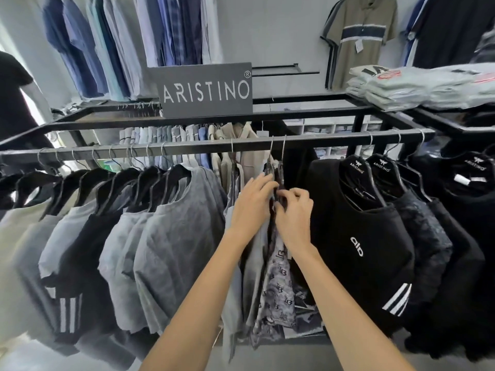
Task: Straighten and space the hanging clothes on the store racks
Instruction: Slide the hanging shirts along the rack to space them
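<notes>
My left hand (251,204) lay flat, fingers straight, against a grey garment (253,269). My right hand (294,210) pinched the patterned shirt (278,290) beside it. Three hooks held this bunch on the rail (187,146), between grey tops (171,236) and black shirts (361,223).

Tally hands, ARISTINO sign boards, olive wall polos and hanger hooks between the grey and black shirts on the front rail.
Hands: 2, left hand, right hand pinching patterned garment
Sign board: 1
Olive polo: 1
Hanger hooks: 3
Total: 7
</notes>
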